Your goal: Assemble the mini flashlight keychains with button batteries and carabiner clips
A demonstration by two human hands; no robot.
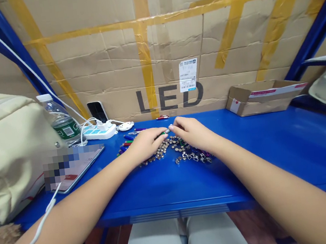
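Head view, looking down at my two hands near the middle of the frame, above a blue metal shelf (pixel 171 192). My left hand (pixel 146 144) is curled closed around a small green cylinder (pixel 161 135) with a silver end. My right hand (pixel 192 132) comes in from the other side, its fingertips (pixel 172 127) pinched against that silver end. The cylinder is too small and too covered by my fingers to identify exactly. Just below my hands, at centre, many small silver metal pieces (pixel 181 151) lie in a loose spread, some touching my left hand. Left of that hand lies a bunch of short coloured tubes (pixel 125 143) in blue, red and green, and a red tube (pixel 162 117) lies farther back by the wall. At upper left, a water bottle (pixel 62 120) stands beside a white power strip (pixel 100 131) and a phone (pixel 98 112) leaning on the taped cardboard wall (pixel 154 48). A tablet (pixel 76 168) with a blurred screen lies at left, against a beige bag (pixel 9 152). An open cardboard box (pixel 262 98) sits at right.
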